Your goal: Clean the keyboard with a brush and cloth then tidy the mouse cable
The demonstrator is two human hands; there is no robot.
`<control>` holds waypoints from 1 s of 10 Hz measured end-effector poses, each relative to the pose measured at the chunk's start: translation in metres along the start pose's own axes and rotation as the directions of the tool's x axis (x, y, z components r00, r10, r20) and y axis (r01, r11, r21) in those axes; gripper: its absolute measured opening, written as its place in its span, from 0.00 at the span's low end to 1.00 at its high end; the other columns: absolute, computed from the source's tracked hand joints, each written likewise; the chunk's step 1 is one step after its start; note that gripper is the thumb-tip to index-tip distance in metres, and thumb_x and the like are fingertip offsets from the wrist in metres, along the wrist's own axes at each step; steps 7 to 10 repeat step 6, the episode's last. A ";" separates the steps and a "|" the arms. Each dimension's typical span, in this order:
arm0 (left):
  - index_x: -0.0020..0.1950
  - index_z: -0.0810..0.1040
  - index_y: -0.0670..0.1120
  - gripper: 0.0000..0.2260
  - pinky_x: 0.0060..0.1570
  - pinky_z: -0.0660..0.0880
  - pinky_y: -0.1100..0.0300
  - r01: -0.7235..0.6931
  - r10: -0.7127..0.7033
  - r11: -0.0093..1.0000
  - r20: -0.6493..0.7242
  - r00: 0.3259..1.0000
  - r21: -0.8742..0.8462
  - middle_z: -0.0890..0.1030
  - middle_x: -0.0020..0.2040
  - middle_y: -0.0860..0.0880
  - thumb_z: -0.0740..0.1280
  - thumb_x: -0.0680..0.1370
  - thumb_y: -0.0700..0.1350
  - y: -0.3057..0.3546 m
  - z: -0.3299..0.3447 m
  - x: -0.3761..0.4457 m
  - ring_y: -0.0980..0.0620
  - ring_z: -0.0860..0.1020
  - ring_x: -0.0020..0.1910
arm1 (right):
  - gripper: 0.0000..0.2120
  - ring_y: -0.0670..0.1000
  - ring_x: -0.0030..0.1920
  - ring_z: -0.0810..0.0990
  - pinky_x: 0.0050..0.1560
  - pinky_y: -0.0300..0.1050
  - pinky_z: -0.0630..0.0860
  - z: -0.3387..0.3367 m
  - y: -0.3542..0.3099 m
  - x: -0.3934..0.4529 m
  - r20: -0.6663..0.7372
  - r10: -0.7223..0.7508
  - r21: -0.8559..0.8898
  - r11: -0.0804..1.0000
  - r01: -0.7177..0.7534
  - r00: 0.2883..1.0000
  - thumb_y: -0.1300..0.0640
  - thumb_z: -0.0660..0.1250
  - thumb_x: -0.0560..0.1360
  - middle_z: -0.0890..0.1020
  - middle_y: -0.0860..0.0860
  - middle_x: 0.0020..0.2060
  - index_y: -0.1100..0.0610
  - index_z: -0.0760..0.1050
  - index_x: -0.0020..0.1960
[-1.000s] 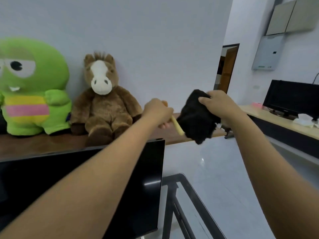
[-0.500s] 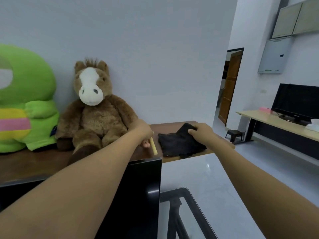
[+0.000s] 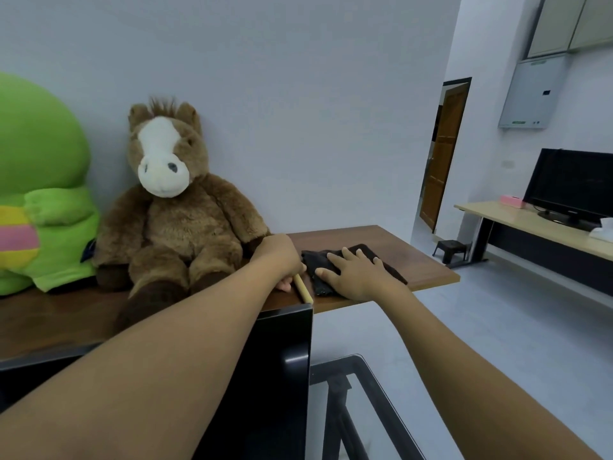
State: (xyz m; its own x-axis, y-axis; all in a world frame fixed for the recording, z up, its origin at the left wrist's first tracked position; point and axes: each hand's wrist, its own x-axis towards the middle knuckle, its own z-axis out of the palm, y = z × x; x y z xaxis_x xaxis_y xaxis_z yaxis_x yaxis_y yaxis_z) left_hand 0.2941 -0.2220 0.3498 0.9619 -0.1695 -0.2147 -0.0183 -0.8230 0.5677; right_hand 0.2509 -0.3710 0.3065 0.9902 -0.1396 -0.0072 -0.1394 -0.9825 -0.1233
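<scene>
Brown wooden desk (image 3: 428, 267) against pale wall (image 3: 315, 111), grey tiled floor (image 3: 497, 327)

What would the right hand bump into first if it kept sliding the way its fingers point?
Probably nothing nearby: the right hand lies flat on the dark cloth, then bare tabletop, then the wall, though depth is unclear.

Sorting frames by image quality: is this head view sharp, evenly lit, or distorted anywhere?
Head view: soft, even light; right hand on the dark cloth and the horse toy mildly soft; a small glare streak on the monitor; wide-angle bending at the wall cabinet.
</scene>
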 end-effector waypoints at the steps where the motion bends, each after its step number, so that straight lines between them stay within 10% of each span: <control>1: 0.36 0.74 0.39 0.18 0.17 0.68 0.65 -0.040 0.041 0.998 -0.036 0.999 0.044 0.78 0.30 0.45 0.65 0.79 0.50 -0.002 -0.003 0.002 0.53 0.73 0.16 | 0.27 0.58 0.78 0.46 0.73 0.65 0.46 -0.005 -0.001 0.007 0.012 -0.028 0.026 0.999 0.028 1.000 0.39 0.44 0.81 0.51 0.53 0.79 0.48 0.53 0.78; 3: 0.41 0.77 0.36 0.13 0.18 0.72 0.64 -0.042 0.041 0.999 0.045 0.998 0.007 0.81 0.38 0.42 0.62 0.81 0.42 0.004 -0.010 -0.001 0.49 0.81 0.33 | 0.25 0.56 0.77 0.52 0.73 0.64 0.52 -0.011 0.033 0.006 -0.062 0.031 0.007 1.000 -0.030 0.998 0.46 0.46 0.83 0.55 0.53 0.78 0.53 0.54 0.78; 10: 0.38 0.75 0.37 0.18 0.29 0.77 0.59 -0.151 0.149 0.989 -0.099 0.984 -0.008 0.82 0.36 0.42 0.62 0.80 0.50 -0.008 -0.009 0.000 0.48 0.78 0.26 | 0.25 0.57 0.75 0.58 0.72 0.64 0.57 -0.006 0.038 0.006 -0.144 0.018 0.059 0.998 -0.009 0.989 0.44 0.48 0.82 0.61 0.54 0.75 0.55 0.59 0.75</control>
